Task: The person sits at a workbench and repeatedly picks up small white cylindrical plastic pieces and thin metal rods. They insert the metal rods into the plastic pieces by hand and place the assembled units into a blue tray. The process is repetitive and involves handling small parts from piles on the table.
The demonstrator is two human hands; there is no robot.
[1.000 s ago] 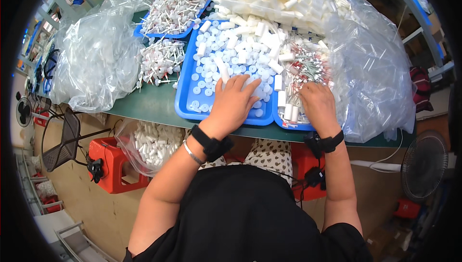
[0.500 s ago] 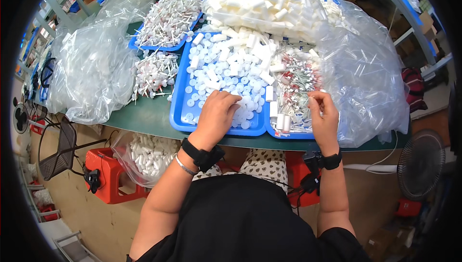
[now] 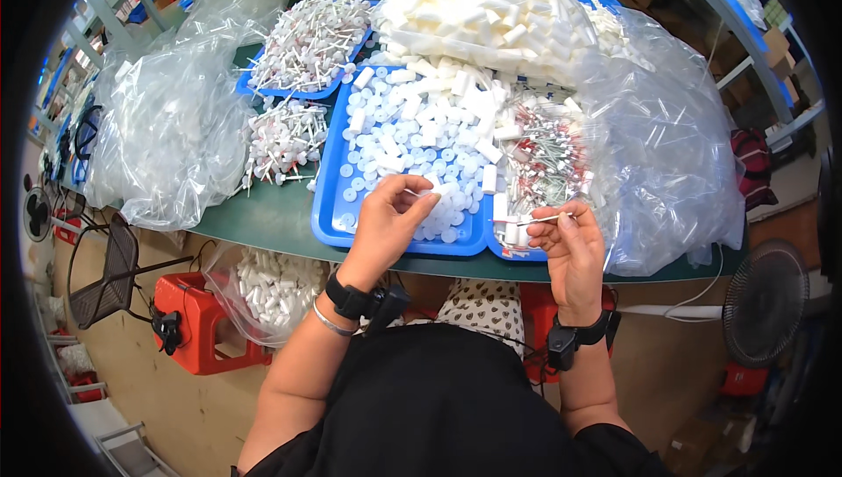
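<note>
A dark green counter [image 3: 263, 212] carries everything, its near edge running just in front of the person. At the middle of that edge sits a blue tray [image 3: 328, 218] of pale translucent discs [image 3: 452, 205], with white cylinders [image 3: 489, 179] scattered among them. Beside it, toward the counter's right end, a second tray [image 3: 524, 256] holds red-and-white pins [image 3: 545, 148].

Over the first tray's near part, the left hand [image 3: 399, 205] has thumb and forefinger almost meeting; whether anything is between them I cannot tell. By the second tray's near edge, the right hand [image 3: 570, 245] pinches a thin rod [image 3: 551, 219] in its fingertips.

A large bag of cylinders [image 3: 491, 21] lies toward the far edge, and crumpled clear plastic covers the counter's left [image 3: 167, 135] and right [image 3: 662, 148] parts.

Below the near edge, on the brownish floor [image 3: 206, 416], stand a red stool [image 3: 189, 323] and, toward the left, a mesh chair [image 3: 110, 266]. A round fan [image 3: 766, 302] is at the right.
</note>
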